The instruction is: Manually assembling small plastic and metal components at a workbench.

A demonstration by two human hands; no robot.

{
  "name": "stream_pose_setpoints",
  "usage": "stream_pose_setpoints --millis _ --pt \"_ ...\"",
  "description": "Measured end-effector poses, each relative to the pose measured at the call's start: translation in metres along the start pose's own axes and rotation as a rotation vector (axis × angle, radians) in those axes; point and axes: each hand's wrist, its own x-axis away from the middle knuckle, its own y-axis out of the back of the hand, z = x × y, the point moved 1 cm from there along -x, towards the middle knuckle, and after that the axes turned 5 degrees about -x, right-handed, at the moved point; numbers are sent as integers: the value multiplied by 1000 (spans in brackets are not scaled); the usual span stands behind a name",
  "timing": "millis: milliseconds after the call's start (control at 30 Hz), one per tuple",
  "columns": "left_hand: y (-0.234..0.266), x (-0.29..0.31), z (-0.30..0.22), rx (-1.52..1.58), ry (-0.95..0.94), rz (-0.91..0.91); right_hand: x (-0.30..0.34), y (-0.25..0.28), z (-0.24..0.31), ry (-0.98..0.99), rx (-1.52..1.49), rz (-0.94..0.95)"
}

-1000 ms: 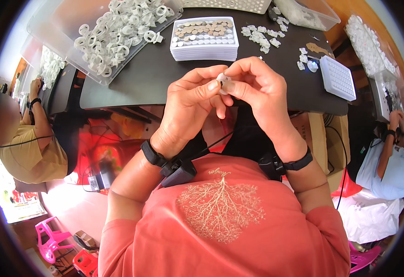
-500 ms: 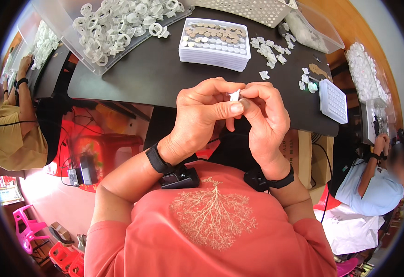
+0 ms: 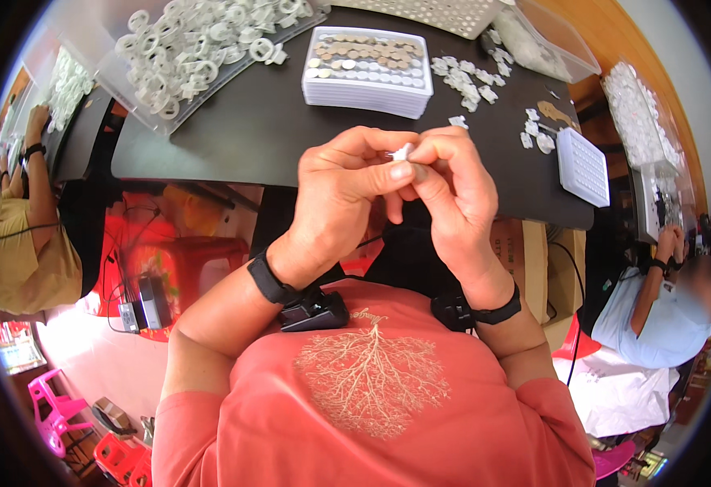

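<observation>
Between both hands, above the near edge of the dark table (image 3: 233, 138), is a small white plastic part (image 3: 403, 152). My left hand (image 3: 343, 183) pinches it between thumb and fingers from the left. From the right, my right hand (image 3: 457, 178) closes on the same part, its thumb and forefinger meeting the left thumb tip. Fingers cover most of the part. Beyond the hands stands a stack of white trays (image 3: 367, 93), the top one holding rows of round coin-like discs (image 3: 371, 50). Several small white plastic pieces (image 3: 465, 81) lie to its right.
A clear bin (image 3: 168, 122) of white ring-shaped parts (image 3: 201, 53) stands at the far left. A perforated white basket (image 3: 428, 15), a clear box (image 3: 534, 53) and a small white tray (image 3: 583, 166) are at the right. Co-workers sit on both sides.
Both hands have shifted slightly left and up with the white part still pinched between them. The part is tilted differently, and the whole view has shifted a little.
</observation>
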Motion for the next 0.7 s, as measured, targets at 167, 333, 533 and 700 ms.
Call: stream_pose_setpoints --millis 167,333,533,700 --pt "4 2 -1 46 2 -22 0 5 1 66 47 79" --pt "-1 1 -6 23 60 -49 3 6 3 105 69 64" --pt "-3 1 -5 -47 76 -39 3 9 8 103 107 60" --pt "-1 -3 -3 -41 61 28 2 11 6 114 106 62"
